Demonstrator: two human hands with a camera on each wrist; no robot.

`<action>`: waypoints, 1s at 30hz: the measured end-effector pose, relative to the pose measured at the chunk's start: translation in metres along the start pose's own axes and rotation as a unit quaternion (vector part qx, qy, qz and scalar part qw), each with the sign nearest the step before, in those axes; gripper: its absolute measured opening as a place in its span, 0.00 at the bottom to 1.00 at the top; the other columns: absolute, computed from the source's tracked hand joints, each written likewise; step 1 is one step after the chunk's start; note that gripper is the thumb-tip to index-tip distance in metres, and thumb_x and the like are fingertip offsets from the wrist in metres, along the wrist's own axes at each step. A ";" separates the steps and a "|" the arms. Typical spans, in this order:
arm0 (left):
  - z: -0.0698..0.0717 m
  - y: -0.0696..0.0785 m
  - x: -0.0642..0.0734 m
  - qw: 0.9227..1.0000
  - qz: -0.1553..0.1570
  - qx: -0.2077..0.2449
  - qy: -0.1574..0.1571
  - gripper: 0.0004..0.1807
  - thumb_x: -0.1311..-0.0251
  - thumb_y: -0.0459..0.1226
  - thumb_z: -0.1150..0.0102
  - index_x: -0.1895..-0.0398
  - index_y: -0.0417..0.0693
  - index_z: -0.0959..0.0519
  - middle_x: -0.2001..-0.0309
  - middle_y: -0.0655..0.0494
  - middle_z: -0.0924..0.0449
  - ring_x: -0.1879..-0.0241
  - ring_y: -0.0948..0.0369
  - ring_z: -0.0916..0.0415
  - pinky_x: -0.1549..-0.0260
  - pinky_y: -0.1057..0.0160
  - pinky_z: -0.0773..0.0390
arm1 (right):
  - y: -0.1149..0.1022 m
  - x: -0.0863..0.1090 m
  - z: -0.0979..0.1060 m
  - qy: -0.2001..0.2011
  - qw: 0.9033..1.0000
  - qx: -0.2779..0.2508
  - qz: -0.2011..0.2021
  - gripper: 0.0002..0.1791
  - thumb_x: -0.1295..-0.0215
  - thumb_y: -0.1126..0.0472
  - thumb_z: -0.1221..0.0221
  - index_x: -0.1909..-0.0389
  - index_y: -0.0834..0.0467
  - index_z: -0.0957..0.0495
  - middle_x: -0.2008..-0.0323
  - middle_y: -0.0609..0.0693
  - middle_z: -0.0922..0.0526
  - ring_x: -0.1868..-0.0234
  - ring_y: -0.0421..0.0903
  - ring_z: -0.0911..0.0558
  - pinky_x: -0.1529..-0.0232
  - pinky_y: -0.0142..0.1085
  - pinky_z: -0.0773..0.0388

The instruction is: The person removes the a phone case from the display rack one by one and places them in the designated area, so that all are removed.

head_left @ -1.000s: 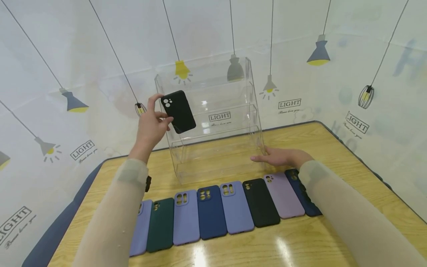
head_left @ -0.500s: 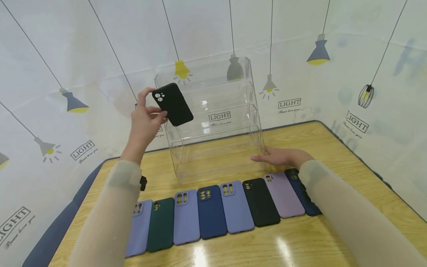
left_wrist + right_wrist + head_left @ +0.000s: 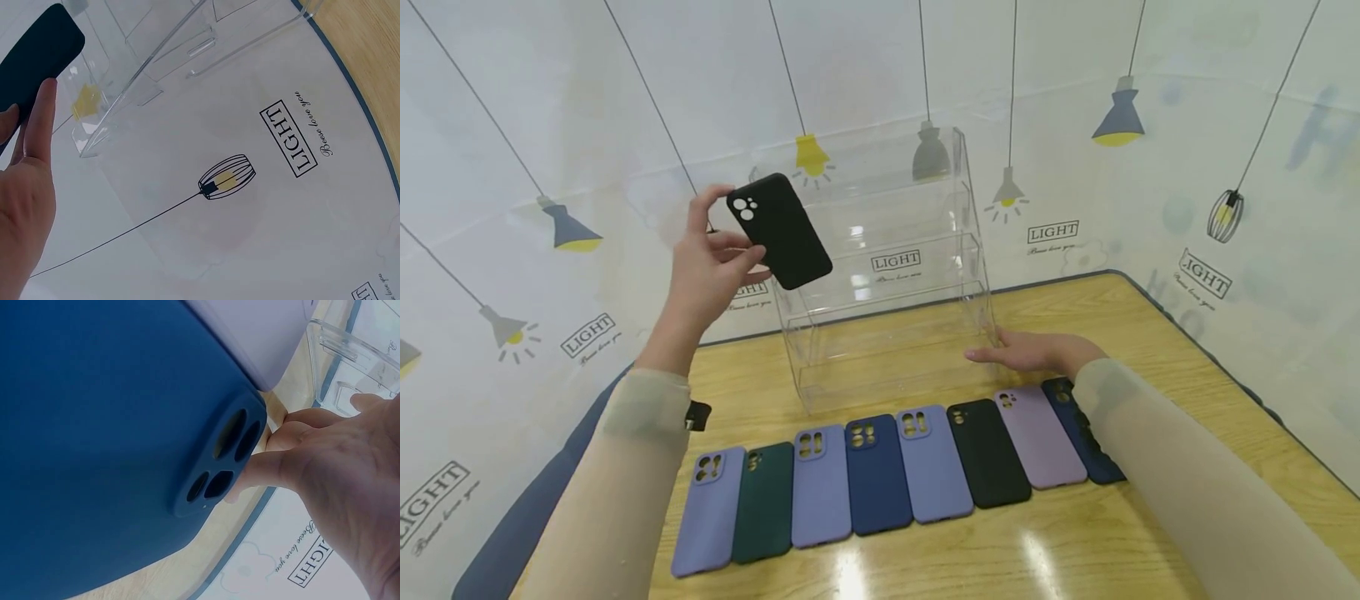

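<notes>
In the head view my left hand (image 3: 711, 258) pinches a black phone case (image 3: 781, 233) by its left edge, thumb on its back. The case is raised and tilted before the upper left of a clear tiered acrylic stand (image 3: 887, 321). The left wrist view also shows the held phone case (image 3: 40, 53), cut off by the frame. My right hand (image 3: 1037, 352) is at the stand's lower right side, thumb pointing left, fingers loosely extended. Close below that hand lies a navy phone case (image 3: 112, 437), large in the right wrist view and partly hidden by the sleeve in the head view.
A row of phone cases lies on the wooden table (image 3: 1000, 558) before the stand: several lavender (image 3: 707, 512), green (image 3: 763, 504), navy (image 3: 878, 475), black (image 3: 988, 454) and lilac (image 3: 1041, 437) ones. A patterned backdrop (image 3: 880, 50) with printed lamps stands behind.
My left hand has moved left and slightly up with the black phone case, uncovering the leftmost lavender case. My right hand has stayed at the stand's side.
</notes>
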State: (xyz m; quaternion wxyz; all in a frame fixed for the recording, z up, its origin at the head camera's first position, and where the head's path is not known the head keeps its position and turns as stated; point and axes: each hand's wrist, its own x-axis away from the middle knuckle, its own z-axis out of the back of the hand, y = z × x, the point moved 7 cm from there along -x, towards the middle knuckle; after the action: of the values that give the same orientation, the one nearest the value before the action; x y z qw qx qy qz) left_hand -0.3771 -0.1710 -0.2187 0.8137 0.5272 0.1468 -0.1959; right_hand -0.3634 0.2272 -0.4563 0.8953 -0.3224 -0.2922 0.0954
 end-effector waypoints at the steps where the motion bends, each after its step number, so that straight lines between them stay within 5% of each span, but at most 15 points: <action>1: 0.000 0.001 0.001 1.000 0.008 0.004 -0.009 0.43 0.29 0.27 0.37 0.21 0.74 0.41 0.61 0.55 0.15 0.61 0.65 0.11 0.61 0.59 0.07 | 0.001 0.000 0.000 0.000 1.000 0.000 0.000 0.65 0.31 0.16 0.57 0.14 0.52 0.78 0.13 0.60 0.75 0.13 0.65 0.70 0.15 0.68 0.63; 9: 0.010 -0.004 0.016 0.992 0.052 0.096 -0.068 0.44 0.31 0.22 0.37 0.26 0.77 0.38 0.66 0.54 0.16 0.63 0.60 0.11 0.64 0.52 0.06 | 0.006 0.001 0.000 0.003 1.000 0.000 -0.005 0.66 0.30 0.16 0.58 0.14 0.55 0.77 0.13 0.61 0.74 0.13 0.65 0.70 0.15 0.68 0.63; 16: 0.035 -0.028 0.048 0.980 0.085 0.129 -0.125 0.44 0.31 0.22 0.37 0.23 0.71 0.41 0.64 0.53 0.13 0.63 0.57 0.10 0.63 0.49 0.07 | 0.004 0.000 -0.002 0.000 1.000 -0.010 0.003 0.66 0.30 0.17 0.56 0.14 0.55 0.77 0.13 0.60 0.74 0.13 0.64 0.70 0.14 0.67 0.62; 23: 0.069 -0.069 0.089 0.972 0.132 0.075 -0.179 0.45 0.28 0.25 0.38 0.20 0.72 0.46 0.63 0.54 0.15 0.62 0.57 0.12 0.61 0.45 0.07 | -0.002 0.002 -0.001 0.000 1.000 -0.013 0.005 0.66 0.30 0.17 0.55 0.14 0.56 0.77 0.13 0.60 0.74 0.13 0.64 0.70 0.14 0.67 0.64; 30: 0.092 -0.116 0.129 0.956 0.178 0.031 -0.231 0.44 0.26 0.27 0.39 0.20 0.72 0.48 0.64 0.51 0.17 0.62 0.54 0.12 0.59 0.43 0.08 | 0.000 0.003 -0.001 -0.001 1.000 -0.011 0.002 0.67 0.31 0.16 0.55 0.14 0.53 0.77 0.13 0.59 0.75 0.13 0.64 0.71 0.15 0.69 0.64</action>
State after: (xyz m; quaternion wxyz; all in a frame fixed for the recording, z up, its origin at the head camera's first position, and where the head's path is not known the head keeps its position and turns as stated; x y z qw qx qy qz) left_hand -0.3153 -0.3190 -0.3320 0.8304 0.5102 -0.1470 -0.1690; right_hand -0.3610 0.2275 -0.4551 0.8913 -0.3323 -0.2936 0.0943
